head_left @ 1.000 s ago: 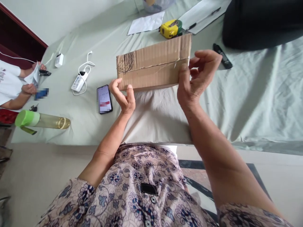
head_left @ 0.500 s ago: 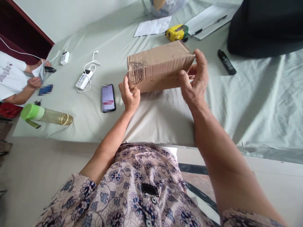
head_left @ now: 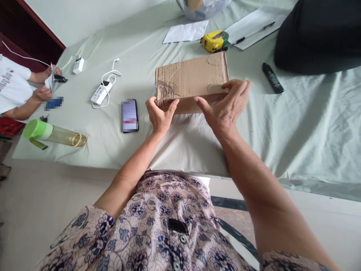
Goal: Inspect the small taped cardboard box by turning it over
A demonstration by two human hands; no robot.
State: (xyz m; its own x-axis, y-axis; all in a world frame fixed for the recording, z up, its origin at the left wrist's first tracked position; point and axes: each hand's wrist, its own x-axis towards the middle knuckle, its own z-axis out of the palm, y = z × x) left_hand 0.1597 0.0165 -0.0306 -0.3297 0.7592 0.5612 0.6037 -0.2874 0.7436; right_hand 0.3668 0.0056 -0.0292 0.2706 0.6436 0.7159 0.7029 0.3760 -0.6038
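A brown cardboard box [head_left: 194,77] with dark scribbles near its left end lies lengthwise on the cloth-covered table. My left hand [head_left: 161,116] grips its near left corner, thumb on the front upper edge. At the right end, my right hand [head_left: 227,107] holds the box, its thumb along the near face and its fingers around the end. Parts of the fingers on both hands are hidden behind the box. Just beyond it sits a yellow and green tape measure [head_left: 214,40]. A phone [head_left: 129,116] lies left of my left hand.
Right of the box are a black marker [head_left: 273,78] and a large black object [head_left: 316,37]. Papers [head_left: 184,31], a pen [head_left: 254,33] and a clear container [head_left: 204,9] lie farther back. A power strip [head_left: 101,93], a bottle [head_left: 56,134] and another person's hands [head_left: 42,93] are at left.
The box has turned so that its broad upper face shows more fully. My right hand has shifted down its right end, and my left thumb now rests along the front edge.
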